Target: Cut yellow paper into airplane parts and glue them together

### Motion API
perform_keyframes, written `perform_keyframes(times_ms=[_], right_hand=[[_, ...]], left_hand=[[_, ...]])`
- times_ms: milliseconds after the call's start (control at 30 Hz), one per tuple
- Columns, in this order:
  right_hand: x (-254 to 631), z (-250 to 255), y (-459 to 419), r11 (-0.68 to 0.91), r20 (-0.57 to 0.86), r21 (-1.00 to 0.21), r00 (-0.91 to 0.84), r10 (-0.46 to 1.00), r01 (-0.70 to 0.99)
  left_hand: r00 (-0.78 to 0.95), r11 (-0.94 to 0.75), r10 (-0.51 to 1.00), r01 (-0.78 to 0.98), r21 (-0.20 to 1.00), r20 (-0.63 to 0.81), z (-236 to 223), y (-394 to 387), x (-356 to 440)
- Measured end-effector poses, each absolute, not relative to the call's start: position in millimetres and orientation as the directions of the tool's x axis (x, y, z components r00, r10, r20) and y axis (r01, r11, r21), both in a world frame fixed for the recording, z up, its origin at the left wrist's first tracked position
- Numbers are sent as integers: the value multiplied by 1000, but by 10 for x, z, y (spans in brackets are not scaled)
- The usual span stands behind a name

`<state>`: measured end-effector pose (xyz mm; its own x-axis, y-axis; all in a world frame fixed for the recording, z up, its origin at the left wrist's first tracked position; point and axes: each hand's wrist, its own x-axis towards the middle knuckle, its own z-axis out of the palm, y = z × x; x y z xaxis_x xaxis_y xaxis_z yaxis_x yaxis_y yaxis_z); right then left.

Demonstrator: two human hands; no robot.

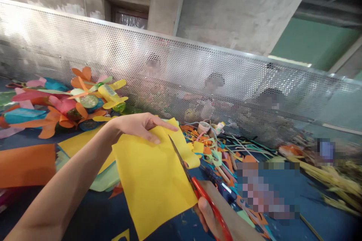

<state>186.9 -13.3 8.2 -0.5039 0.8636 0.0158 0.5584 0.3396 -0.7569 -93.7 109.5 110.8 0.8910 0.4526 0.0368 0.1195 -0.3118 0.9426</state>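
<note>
A yellow sheet of paper [155, 180] is raised over the blue table, tilted toward me. My left hand [144, 126] grips its upper edge, thumb in front and fingers partly behind. In my right hand [209, 203] is a pair of scissors with red handles [210, 201]. Their dark blades [181, 158] lie along the sheet's right part, where a strip [186, 152] curls away to the right. Whether the blades are fully closed I cannot tell. Beneath my left forearm lie more yellow sheets [82, 143] and pale green paper [107, 177].
Bottle crafts with coloured paper petals [70, 101] pile up at the back left. An orange sheet [28, 165] lies at the left. Paper scraps [209, 147] and a dark device [223, 188] sit right of centre. A perforated metal panel [113, 60] borders the table's back, with people behind it.
</note>
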Motion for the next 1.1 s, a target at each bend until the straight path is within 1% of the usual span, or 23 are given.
perform_keyframes(times_ms=[100, 267, 400, 667, 833, 900, 1000, 1033, 1100], right_hand=[[1851, 162, -89, 363, 22, -751, -528, 849, 552], [1813, 296, -41, 397, 35, -739, -557, 830, 544], [1782, 303, -57, 412, 49, -733, -562, 826, 542], [1732, 293, -60, 427, 71, -732, -565, 822, 531], [1633, 348, -26, 477, 133, -736, -588, 798, 480], [1608, 350, -24, 445, 105, -761, -587, 803, 472], [1597, 351, -37, 328, 13, -824, -563, 827, 462], [1597, 361, -43, 312, 9, -836, -556, 831, 452], [1600, 404, -55, 356, 55, -830, -571, 819, 430]], left_hand=[[899, -327, 437, 118, 938, 39, 1096, 1114, -945], [885, -316, 465, 141, 938, 24, 1090, 1132, -948], [875, -312, 484, 154, 937, 18, 1091, 1138, -947], [879, -274, 477, 159, 948, -9, 1086, 1139, -964], [882, -242, 472, 141, 960, -11, 1113, 1098, -935], [888, -229, 460, 87, 970, 29, 1115, 1090, -919], [880, -258, 464, 27, 966, 99, 1101, 1111, -908], [877, -273, 470, 33, 961, 104, 1094, 1122, -909], [871, -284, 483, 62, 957, 87, 1083, 1140, -911]])
